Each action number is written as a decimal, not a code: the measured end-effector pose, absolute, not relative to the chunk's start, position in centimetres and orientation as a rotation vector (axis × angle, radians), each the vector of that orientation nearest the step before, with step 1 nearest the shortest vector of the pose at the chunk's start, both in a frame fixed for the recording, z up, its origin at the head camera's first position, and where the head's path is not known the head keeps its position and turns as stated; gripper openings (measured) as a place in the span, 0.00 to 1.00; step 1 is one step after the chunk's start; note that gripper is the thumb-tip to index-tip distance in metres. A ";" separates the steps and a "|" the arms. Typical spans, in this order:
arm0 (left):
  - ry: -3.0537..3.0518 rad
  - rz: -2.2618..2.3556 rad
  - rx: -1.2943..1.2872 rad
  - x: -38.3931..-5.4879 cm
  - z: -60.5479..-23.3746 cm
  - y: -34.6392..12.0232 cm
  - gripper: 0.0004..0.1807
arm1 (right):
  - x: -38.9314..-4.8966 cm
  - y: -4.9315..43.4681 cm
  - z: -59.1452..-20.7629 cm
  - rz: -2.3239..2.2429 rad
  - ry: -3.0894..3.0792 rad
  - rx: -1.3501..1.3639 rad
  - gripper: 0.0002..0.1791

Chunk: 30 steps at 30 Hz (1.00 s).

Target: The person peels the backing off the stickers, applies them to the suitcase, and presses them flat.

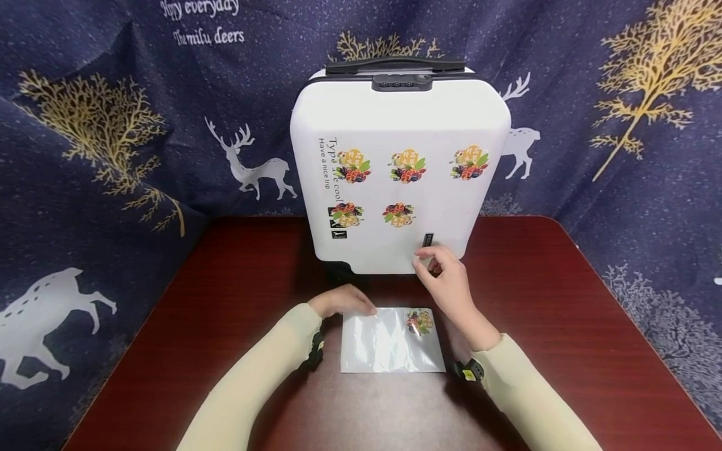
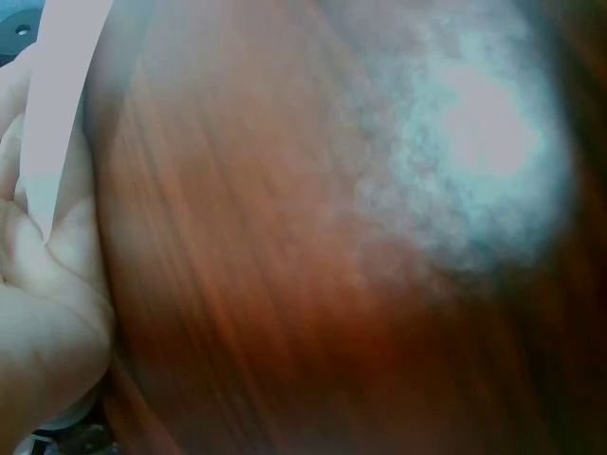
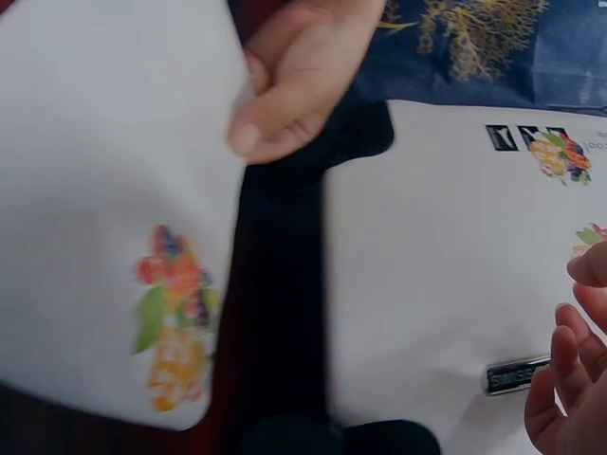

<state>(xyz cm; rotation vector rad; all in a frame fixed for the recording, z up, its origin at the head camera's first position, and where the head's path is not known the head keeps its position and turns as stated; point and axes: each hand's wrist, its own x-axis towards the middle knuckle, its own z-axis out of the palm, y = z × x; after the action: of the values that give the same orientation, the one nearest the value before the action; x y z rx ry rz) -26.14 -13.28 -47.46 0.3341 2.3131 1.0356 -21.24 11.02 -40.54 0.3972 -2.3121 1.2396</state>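
My left hand (image 1: 345, 300) grips the upper left edge of a glossy white sticker sheet (image 1: 372, 344), held low over the table. One fruit sticker (image 1: 420, 322) shows near the sheet's upper right corner. In the left wrist view the sheet (image 2: 62, 104) appears edge-on against the hand (image 2: 57, 284). My right hand (image 1: 448, 279) is at the lower right of a white suitcase (image 1: 389, 250), beside its small black label (image 1: 428, 240). Its fingers are bent with a gap to the thumb, and I see nothing between them; the right wrist view cuts this hand (image 3: 579, 379) off.
Several fruit stickers, such as the upper middle one (image 1: 407, 166), are on the suitcase front in two rows. The suitcase stands upright at the back of a dark red table (image 1: 254, 269). Behind hangs a dark blue cloth (image 1: 254, 81) printed with deer and trees.
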 end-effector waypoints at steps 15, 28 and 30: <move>2.301 1.056 0.328 -26.2 -47.5 -13.3 0.17 | -20.2 12.5 -44.3 1.228 -2.463 0.429 0.14; 2.292 1.054 0.317 -26.0 -47.3 -13.3 0.16 | -20.6 13.7 -46.2 1.187 -2.705 0.448 0.15; 2.288 1.059 0.316 -26.0 -47.3 -13.4 0.16 | -20.8 13.9 -46.3 1.185 -2.753 0.452 0.16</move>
<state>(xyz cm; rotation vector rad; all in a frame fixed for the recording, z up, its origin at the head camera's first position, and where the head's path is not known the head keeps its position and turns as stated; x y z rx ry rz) -26.01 -13.38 -47.31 0.3157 2.2879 1.0586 -20.77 13.86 -46.27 0.4520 -2.7528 1.1849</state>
